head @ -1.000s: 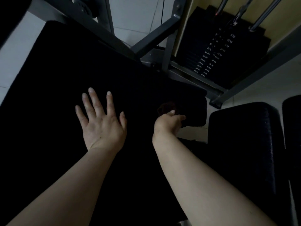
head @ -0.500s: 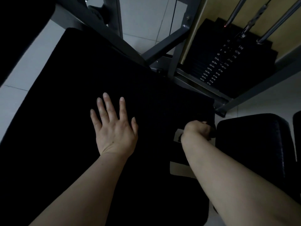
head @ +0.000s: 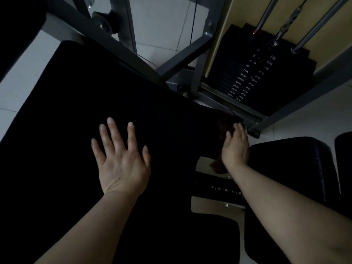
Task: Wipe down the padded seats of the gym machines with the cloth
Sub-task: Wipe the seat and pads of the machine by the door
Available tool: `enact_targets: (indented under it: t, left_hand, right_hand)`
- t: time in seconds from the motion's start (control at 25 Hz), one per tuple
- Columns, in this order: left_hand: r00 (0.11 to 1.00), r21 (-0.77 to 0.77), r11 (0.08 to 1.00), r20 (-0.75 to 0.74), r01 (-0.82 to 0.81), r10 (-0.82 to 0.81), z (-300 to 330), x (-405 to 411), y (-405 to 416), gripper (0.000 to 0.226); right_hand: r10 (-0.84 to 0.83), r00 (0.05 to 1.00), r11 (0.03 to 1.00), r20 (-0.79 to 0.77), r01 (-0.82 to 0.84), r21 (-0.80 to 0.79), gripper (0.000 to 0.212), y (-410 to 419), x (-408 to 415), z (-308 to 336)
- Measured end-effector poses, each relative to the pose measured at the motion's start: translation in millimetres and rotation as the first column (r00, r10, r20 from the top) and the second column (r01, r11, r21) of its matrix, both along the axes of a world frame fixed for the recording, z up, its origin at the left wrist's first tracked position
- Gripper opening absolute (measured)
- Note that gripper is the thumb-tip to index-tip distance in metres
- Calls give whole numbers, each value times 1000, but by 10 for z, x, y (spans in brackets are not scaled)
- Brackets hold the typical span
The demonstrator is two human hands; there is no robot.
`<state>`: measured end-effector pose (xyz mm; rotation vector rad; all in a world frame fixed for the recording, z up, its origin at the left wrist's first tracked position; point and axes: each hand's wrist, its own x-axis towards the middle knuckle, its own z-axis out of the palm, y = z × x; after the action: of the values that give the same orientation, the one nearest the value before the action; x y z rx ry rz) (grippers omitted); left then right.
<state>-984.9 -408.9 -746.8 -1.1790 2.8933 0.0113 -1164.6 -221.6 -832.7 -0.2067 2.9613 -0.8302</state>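
A large black padded seat (head: 80,115) fills the left and middle of the head view. My left hand (head: 122,159) lies flat on it with fingers spread. My right hand (head: 235,147) presses a dark reddish cloth (head: 223,128) against the pad's right edge with its fingers extended. The cloth hangs down below the wrist and is hard to make out in the dim light.
Grey steel frame bars (head: 182,54) and a black weight stack (head: 245,77) with guide rods stand behind the seat. A second black pad (head: 289,168) lies to the right. A numbered adjustment plate (head: 219,189) sits below my right wrist. Pale floor tiles (head: 167,23) surround everything.
My right hand slid right and forward along the pad's edge, then opened from a fist to flat fingers over the cloth. My left hand stayed flat on the pad.
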Motion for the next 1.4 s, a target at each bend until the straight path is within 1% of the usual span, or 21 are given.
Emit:
enact_targets:
  t: [0.08, 0.16, 0.2, 0.24, 0.28, 0.36, 0.44, 0.52, 0.56, 0.68, 0.76, 0.92, 1.0, 1.04, 1.12, 1.2, 1.24, 1.32, 1.4]
  left_hand:
    - [1000, -17, 1000, -11, 0, -1, 2, 9, 0, 68]
    - [1000, -35, 999, -11, -3, 3, -4, 7, 11, 68]
    - [1000, -42, 999, -9, -3, 2, -7, -3, 20, 68]
    - [1000, -46, 999, -8, 0, 0, -15, -17, 22, 67]
    - [1000, -47, 999, -4, 2, -3, -19, -28, 21, 67]
    - [1000, -36, 999, -9, -5, 5, -32, -39, 20, 67]
    - [1000, -43, 999, -19, -6, 5, -35, -25, 28, 67]
    - [999, -71, 997, -35, 0, -3, -61, -26, 22, 66]
    - [999, -84, 996, -40, 1, -5, -84, -24, 15, 66]
    - [998, -126, 992, -52, 23, -30, -148, -32, 3, 63]
    - [998, -146, 989, -46, 23, -30, -172, -39, -3, 64]
    - [1000, -151, 988, -10, 5, -7, -179, -47, 12, 66]
    - [1000, -162, 987, 4, -8, 9, -175, -61, 20, 67]
    - [1000, -170, 985, 14, -11, 14, -178, -69, 18, 67]
    - [1000, -172, 985, 26, 1, 4, -188, -68, 19, 67]
    - [1000, -172, 985, 12, 9, -8, -181, -45, 9, 67]
    - [1000, -169, 986, 3, 12, -11, -176, -34, 3, 67]
    - [1000, -163, 986, -11, 25, -27, -176, -33, -14, 66]
    - [998, -143, 988, -25, 58, -63, -158, -60, -28, 65]
  right_hand:
    - [-111, 993, 994, 33, 111, 0, 43, -2, -281, -66]
    - [-253, 954, 966, 161, 259, -19, 45, -39, -575, -71]
    - [-297, 931, 952, 212, 307, -14, 47, -42, -656, -60]
    - [-309, 925, 948, 222, 319, -8, 48, -61, -645, -47]
    - [-292, 936, 953, 194, 302, -22, 49, -80, -539, -58]
    - [-193, 973, 973, 124, 205, -101, 54, -106, -95, -41]
    - [-35, 996, 986, 77, 48, -162, 56, -74, 296, -26]
    - [126, 992, 983, -2, -125, -132, 51, -26, 181, -16]
    - [153, 988, 982, -2, -152, -108, 49, -45, -25, -7]
    - [33, 991, 999, 131, -30, -23, 46, -301, -568, 116]
    - [19, 992, 1000, 122, -22, 23, 48, -561, -616, 200]
    - [137, 990, 989, 46, -134, -64, 46, -1321, -406, 430]
    - [278, 960, 952, 22, -273, -143, 45, -1665, -299, 553]
    - [371, 928, 916, -27, -371, -154, 45, -1748, -245, 571]
    - [530, 840, 834, -113, -541, -110, 47, -1650, -199, 536]
    - [628, 770, 767, -113, -637, -76, 48, -1309, -272, 461]
    - [645, 759, 757, -92, -651, -62, 48, -1087, -342, 418]
    - [615, 788, 788, -9, -615, -33, 47, -604, -515, 290]
    - [480, 870, 876, 114, -482, -10, 48, -238, -548, 247]
